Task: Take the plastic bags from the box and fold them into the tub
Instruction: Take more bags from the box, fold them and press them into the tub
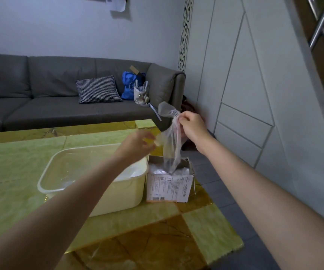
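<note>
the right hand (191, 126) is pinching a clear plastic bag (172, 141) near its top, right of the frame's middle. the bag is hanging long and straight, its bottom end dipping into the open cardboard box (169, 187). the box label is too small to read. the left hand (137, 145) is blurry, fingers loose, touching the bag's side. the cream tub (118, 193) is sitting just left of the box.

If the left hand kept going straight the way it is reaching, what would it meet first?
Most likely the thin clear plastic bag that the right hand pinches above the open cardboard box. The left hand is blurred, so whether its fingers already touch it is unclear.
</note>
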Tool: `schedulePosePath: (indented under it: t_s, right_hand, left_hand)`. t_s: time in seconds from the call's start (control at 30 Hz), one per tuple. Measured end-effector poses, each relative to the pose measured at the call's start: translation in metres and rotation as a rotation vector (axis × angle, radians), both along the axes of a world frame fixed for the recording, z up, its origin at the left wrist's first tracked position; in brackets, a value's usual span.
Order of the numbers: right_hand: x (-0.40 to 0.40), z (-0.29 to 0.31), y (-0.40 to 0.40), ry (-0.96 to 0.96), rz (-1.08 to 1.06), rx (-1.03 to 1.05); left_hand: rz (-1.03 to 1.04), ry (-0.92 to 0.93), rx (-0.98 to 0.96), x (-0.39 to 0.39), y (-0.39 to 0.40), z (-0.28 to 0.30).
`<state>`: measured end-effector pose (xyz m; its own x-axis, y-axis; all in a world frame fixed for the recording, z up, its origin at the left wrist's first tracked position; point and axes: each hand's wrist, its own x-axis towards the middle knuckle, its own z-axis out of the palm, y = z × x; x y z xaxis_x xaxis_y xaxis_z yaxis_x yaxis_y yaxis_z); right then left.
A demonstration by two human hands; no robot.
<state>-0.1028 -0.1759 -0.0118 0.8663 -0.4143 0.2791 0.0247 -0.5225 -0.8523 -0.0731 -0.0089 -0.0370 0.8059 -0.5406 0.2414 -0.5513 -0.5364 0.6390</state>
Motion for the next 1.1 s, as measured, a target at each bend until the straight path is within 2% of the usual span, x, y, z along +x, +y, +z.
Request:
schedulePosePath:
  t_s: [0.03,0.1,0.17,0.23,0.33,0.4,0.53,0.6,0.67,0.77,0.93,1.03,1.1]
  right_hand:
    - [-0.001,0.004,0.003,-0.024,0.042,0.096]
    - [-0.005,0.011,0.010,-0.045,0.173,0.324]
    - [-0.009,0.015,0.018,-0.035,0.311,0.473]
    - [-0.012,0.015,0.025,0.000,0.393,0.544]
    - [-0.015,0.016,0.028,0.063,0.430,0.612]
    - [-0.018,0.019,0.025,0.150,0.425,0.673]
    - [-0.023,0.022,0.027,0.255,0.374,0.608]
    - [-0.021,0.021,0.033,0.226,0.271,0.663]
    - [-0.014,0.019,0.035,0.102,0.129,0.764]
    - [-0.007,0.021,0.039,-0.064,-0.032,0.639]
    - [0.008,0.012,0.067,-0.154,0.001,0.407]
    - [0.021,-0.006,0.092,-0.159,0.005,0.108]
    - [0.028,-0.023,0.105,-0.113,0.039,-0.012]
  left_hand:
    - [0.074,0.088,-0.146,0.001,0.004,0.009]
    - [0.088,0.341,-0.311,-0.001,0.008,0.023]
    - [0.028,0.512,-0.345,-0.007,0.009,0.033]
    - [-0.014,0.568,-0.349,-0.010,0.009,0.037]
    - [-0.058,0.592,-0.341,-0.012,0.011,0.038]
    - [-0.001,0.572,-0.372,-0.013,0.011,0.038]
    - [0.150,0.495,-0.590,-0.013,0.009,0.039]
    - [0.174,0.436,-0.589,-0.013,0.009,0.039]
    - [0.196,0.367,-0.532,-0.012,0.012,0.037]
    - [0.237,0.335,-0.486,-0.007,0.026,0.032]
    - [0.329,0.303,-0.439,0.012,0.069,0.028]
    - [0.405,0.218,-0.293,0.031,0.108,0.024]
    - [0.505,0.180,-0.122,0.048,0.141,0.018]
